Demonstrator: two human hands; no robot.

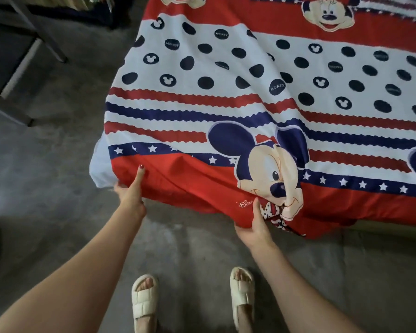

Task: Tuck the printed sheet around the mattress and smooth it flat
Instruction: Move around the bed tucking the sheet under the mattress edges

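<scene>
Two sandals (144,301) are seen nearest on the floor (58,164). The sheet (226,92), draped over the mattress (99,169), is gripped at its near red edge by the left hand (130,195) and right hand (256,227), fingers curled under.

Operator's arms were bare with no sleeves in view, the left hand (130,197) carried red polish on its one visible nail, the right hand (256,228) showed no rings, and both feet wore cream padded slide sandals (241,288).
</scene>
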